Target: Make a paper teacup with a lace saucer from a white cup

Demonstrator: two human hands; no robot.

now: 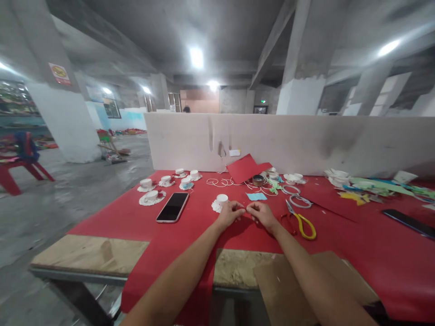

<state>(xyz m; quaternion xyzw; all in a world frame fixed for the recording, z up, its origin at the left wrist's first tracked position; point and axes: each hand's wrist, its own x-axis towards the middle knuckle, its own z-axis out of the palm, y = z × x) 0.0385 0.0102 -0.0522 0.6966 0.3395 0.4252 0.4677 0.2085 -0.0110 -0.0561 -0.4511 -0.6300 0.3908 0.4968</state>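
Observation:
My left hand [232, 214] and my right hand [262, 214] meet close together above the red table covering [200, 226], each with thumb and fingers pinched. Whatever lies between the fingertips is too small to make out. Just behind my left hand stands a small white cup [222, 199] on a lacy white base, partly hidden by that hand. A light blue piece of paper [257, 196] lies beyond my right hand. To the right of that hand rest yellow-handled scissors [306, 227], their blades pointing away.
Several similar white cups [146, 183] stand at the left near a phone [173, 207]. Behind are red paper [247, 168], white cord [220, 182] and a tape roll [258, 180]. Colourful scraps [356, 197] and a second phone [408, 221] lie right. A pale panel [288, 140] borders the back.

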